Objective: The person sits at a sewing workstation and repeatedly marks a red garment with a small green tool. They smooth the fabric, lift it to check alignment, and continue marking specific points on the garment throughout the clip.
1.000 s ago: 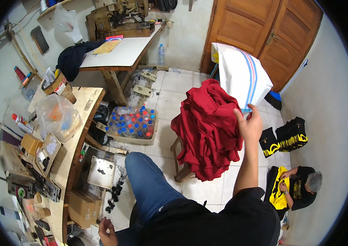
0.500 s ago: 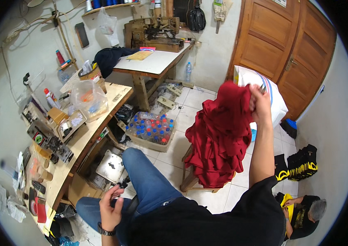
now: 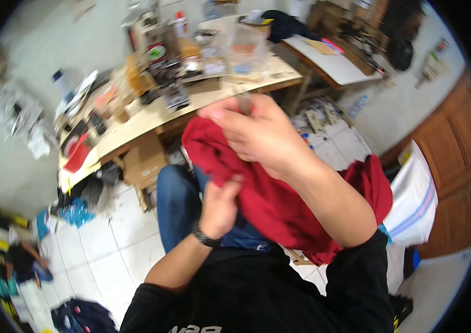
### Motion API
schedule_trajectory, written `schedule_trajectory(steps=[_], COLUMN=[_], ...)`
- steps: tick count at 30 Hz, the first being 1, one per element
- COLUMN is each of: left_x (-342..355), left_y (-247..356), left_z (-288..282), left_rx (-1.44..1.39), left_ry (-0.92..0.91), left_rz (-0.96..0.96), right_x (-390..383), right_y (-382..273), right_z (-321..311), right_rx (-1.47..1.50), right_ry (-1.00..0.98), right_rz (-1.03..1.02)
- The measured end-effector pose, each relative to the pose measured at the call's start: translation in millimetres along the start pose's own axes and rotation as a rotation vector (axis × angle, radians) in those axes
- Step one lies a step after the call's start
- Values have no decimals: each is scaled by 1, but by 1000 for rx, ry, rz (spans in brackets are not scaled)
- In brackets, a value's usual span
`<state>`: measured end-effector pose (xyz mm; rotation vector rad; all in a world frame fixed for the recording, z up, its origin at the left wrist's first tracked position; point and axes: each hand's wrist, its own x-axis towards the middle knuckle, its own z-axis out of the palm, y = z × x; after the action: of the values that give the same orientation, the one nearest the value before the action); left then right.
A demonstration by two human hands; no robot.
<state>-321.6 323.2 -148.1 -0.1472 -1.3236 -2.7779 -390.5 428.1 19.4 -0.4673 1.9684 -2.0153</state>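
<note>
From where I stand, the right hand (image 3: 260,133) is lifted in front of the person's chest, its fingers closed together and clamped on the upper end of a red cloth (image 3: 280,200); a small metal-coloured object (image 3: 244,102) pokes up out of the same grip, too blurred for me to name. The left hand (image 3: 220,208), with a dark watch (image 3: 206,237) on its wrist, is lower and nearer the body, its fingertips up against the cloth's near edge, though I cannot tell whether they pinch it or only touch. The cloth runs from the raised hand down across the lap and under the right forearm to a bunched part at the person's right, just beside a white sack (image 3: 413,202) with coloured stripes. Jeans show beneath it, one knee (image 3: 174,191) close to a cardboard box (image 3: 144,161) under the worktop (image 3: 130,123). Up on that surface I see a sewing machine (image 3: 163,69), a clear plastic bag (image 3: 246,47), a dark remote control (image 3: 97,122) and a red item (image 3: 77,152) near the left end. Well apart, at the far left, another person (image 3: 24,261) is low down by the tiled floor (image 3: 124,244).
</note>
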Motion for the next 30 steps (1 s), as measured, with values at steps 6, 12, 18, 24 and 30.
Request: schedule_trajectory(steps=[6, 12, 18, 24, 30], left_x=[-69, -114, -52, -13, 77], left_y=[63, 67, -28, 50, 184], left_z=[-217, -141, -84, -104, -75], left_rx=[557, 1203, 1546, 1252, 939], left_ry=[696, 383, -713, -97, 206], left_rz=[-196, 53, 120, 318, 781], right_x=[-28, -95, -129, -99, 17], right_y=[129, 257, 319, 224, 48], right_z=[-54, -117, -143, -136, -121], right_rx=[-166, -297, -292, -223, -325], right_ry=[54, 324, -65, 149, 494], right_rz=[63, 259, 650, 426, -543])
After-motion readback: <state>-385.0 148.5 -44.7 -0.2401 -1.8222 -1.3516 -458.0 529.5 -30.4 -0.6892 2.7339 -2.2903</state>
